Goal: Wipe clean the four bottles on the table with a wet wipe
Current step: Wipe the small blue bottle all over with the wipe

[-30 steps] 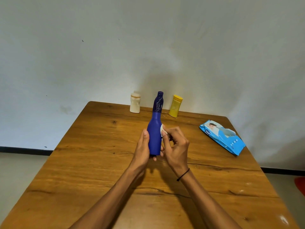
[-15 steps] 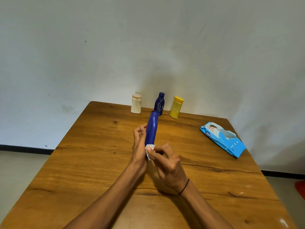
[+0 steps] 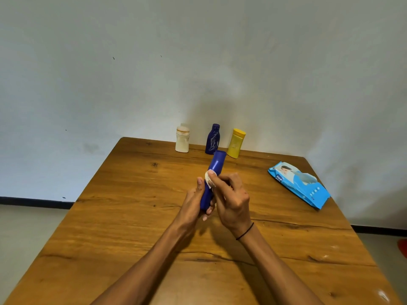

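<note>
A brown wooden table top with dark knots and grain [image 3: 132, 216] spreads beneath and all round the fingers [image 3: 226, 181]. A long dark crack [image 3: 220, 257] crosses it nearer than the fingers. To their right, well apart, a flat blue plastic packet of wipes [image 3: 299, 183] lies on the wood. Beyond the fingers rises a plain pale grey wall [image 3: 198, 62] with a few small dark specks. Far to their left, below table level, a black skirting strip [image 3: 33, 202] meets a light grey floor [image 3: 26, 234]. Far right of them, at the picture's edge, a reddish thing [image 3: 403, 247] shows only partly.
</note>
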`<state>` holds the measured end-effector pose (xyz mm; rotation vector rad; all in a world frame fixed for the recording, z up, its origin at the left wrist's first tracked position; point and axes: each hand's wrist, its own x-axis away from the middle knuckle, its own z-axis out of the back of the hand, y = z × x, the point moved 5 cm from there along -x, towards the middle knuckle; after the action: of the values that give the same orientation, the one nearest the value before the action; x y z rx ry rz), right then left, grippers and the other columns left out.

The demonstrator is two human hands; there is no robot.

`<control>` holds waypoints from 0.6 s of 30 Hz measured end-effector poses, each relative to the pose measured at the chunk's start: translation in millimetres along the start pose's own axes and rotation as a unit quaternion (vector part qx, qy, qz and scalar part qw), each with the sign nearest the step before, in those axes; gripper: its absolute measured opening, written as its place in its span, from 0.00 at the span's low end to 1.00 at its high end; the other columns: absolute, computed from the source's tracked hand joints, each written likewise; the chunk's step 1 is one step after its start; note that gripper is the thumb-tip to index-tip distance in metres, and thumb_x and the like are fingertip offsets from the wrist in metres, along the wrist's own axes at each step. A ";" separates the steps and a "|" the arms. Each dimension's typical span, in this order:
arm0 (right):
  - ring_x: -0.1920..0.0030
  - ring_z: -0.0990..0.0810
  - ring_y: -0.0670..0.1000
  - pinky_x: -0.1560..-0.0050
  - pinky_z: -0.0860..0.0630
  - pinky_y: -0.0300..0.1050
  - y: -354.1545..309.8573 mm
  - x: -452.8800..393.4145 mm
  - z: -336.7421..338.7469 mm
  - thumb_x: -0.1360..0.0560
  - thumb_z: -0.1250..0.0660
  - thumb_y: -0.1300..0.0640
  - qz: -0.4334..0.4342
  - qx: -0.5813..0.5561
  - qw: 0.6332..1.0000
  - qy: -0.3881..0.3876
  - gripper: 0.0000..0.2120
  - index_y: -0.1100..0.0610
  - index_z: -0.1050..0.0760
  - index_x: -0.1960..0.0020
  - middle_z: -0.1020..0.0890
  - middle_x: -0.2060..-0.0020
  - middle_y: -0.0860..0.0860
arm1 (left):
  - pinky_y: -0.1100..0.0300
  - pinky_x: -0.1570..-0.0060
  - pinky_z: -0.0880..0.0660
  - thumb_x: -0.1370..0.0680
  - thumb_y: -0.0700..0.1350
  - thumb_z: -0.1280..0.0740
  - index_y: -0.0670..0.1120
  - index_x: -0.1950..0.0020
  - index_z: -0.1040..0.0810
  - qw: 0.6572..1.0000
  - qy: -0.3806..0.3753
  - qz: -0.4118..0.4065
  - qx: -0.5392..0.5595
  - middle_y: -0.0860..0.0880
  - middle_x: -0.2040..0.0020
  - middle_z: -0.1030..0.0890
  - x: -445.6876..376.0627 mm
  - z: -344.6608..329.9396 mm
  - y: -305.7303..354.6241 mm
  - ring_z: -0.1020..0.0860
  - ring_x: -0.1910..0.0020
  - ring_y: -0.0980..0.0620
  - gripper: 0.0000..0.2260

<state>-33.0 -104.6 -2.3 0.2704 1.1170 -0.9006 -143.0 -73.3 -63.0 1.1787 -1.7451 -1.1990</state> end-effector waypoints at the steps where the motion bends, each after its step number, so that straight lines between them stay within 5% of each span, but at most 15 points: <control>1: 0.52 0.22 0.56 0.55 0.22 0.47 2.9 -4.2 1.2 0.17 0.36 0.62 -0.013 0.001 1.000 0.004 0.15 0.62 0.24 0.31 0.22 0.50 0.59 | 0.62 0.78 0.31 0.25 0.75 0.39 0.41 0.40 0.23 1.000 -0.017 -0.004 -0.002 0.45 0.64 0.24 0.1 0.2 -1.6 0.27 0.71 0.52 0.38; 6: 0.52 0.21 0.53 0.57 0.21 0.49 17.5 -21.5 6.7 0.20 0.31 0.65 -0.107 -0.037 0.993 0.034 0.12 0.62 0.19 0.37 0.21 0.50 0.56 | 0.60 0.76 0.28 0.23 0.72 0.36 0.41 0.34 0.28 0.996 -0.081 -0.007 -0.024 0.42 0.62 0.22 4.7 -4.2 0.4 0.25 0.70 0.49 0.36; 11: 0.51 0.22 0.52 0.57 0.21 0.47 14.8 -19.5 5.1 0.20 0.31 0.65 -0.135 -0.056 0.989 0.025 0.11 0.61 0.18 0.38 0.22 0.49 0.55 | 0.57 0.73 0.24 0.16 0.62 0.47 0.38 0.32 0.32 0.991 -0.112 -0.018 -0.067 0.38 0.59 0.18 4.4 -7.9 8.8 0.19 0.66 0.44 0.28; 18: 0.51 0.25 0.54 0.55 0.26 0.48 -6.9 4.3 5.5 0.19 0.33 0.60 0.023 -0.057 0.990 -0.129 0.14 0.60 0.22 0.34 0.22 0.50 0.56 | 0.47 0.64 0.18 0.16 0.65 0.44 0.41 0.36 0.26 0.998 0.002 -0.026 -0.059 0.39 0.53 0.20 1.6 10.9 17.1 0.20 0.58 0.40 0.28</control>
<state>-33.8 -114.3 -2.0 0.0814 0.9145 -0.8028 -158.2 -68.7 -50.3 1.1610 -1.6271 -1.3113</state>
